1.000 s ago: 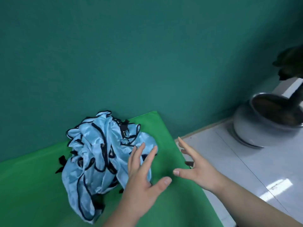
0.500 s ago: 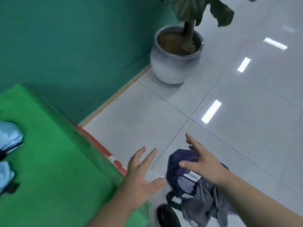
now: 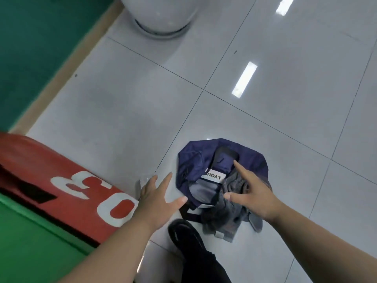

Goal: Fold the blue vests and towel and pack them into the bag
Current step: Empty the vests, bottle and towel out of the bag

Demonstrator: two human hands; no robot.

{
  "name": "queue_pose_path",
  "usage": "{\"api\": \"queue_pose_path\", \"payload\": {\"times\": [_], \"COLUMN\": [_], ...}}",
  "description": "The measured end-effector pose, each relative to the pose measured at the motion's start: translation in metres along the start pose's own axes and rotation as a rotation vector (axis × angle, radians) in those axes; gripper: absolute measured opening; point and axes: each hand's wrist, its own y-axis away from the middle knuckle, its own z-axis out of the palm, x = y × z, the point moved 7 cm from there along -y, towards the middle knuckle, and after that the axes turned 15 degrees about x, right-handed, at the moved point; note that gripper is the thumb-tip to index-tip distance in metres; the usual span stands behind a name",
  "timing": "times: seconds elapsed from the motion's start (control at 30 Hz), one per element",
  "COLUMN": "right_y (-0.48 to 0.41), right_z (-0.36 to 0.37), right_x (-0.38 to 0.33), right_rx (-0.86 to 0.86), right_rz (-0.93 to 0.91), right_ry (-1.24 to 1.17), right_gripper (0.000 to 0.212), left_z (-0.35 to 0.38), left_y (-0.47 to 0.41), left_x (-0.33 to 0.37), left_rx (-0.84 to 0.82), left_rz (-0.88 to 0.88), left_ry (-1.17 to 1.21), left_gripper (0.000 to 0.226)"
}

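A crumpled navy bag (image 3: 202, 160) with a white label lies on the grey floor tiles, low and right of centre. A grey towel (image 3: 232, 203) spills from its near side. My right hand (image 3: 252, 193) hovers over the bag and towel with fingers spread, holding nothing. My left hand (image 3: 158, 198) reaches down just left of the bag, also spread and empty. The blue vests are out of view.
The green-covered table (image 3: 30, 242) with a red side panel (image 3: 61, 180) bearing white numerals fills the lower left. A white plant pot (image 3: 161, 15) stands at the top by the teal wall. My black shoe (image 3: 185, 233) is just below the bag.
My view has swung from the vests on the green table down to the floor. Both hands have moved off the table and down toward the bag.
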Motion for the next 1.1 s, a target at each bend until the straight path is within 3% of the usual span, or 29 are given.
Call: {"api": "queue_pose_path", "payload": {"times": [0.27, 0.43, 0.6, 0.97, 1.1], "right_y": [-0.043, -0.052, -0.057, -0.084, -0.091], "right_z": [0.063, 0.111, 0.147, 0.189, 0.188], "right_x": [0.097, 0.160, 0.201, 0.222, 0.222], "right_rx": [-0.056, -0.106, -0.058, -0.016, 0.018], "right_rz": [0.071, 0.030, 0.014, -0.032, 0.042], "right_ry": [0.023, 0.225, 0.348, 0.435, 0.263], "right_gripper": [0.109, 0.123, 0.127, 0.104, 0.095], "left_z": [0.081, 0.132, 0.165, 0.171, 0.167], "left_y": [-0.064, -0.075, -0.088, -0.119, -0.124], "left_x": [-0.064, -0.098, -0.130, -0.184, -0.193], "left_rx": [0.074, 0.007, 0.102, 0.210, 0.227], "left_rz": [-0.088, -0.091, -0.145, -0.282, -0.277], "left_ry": [-0.167, -0.320, -0.380, -0.428, -0.409], "left_gripper": [0.093, 0.096, 0.096, 0.089, 0.089]}}
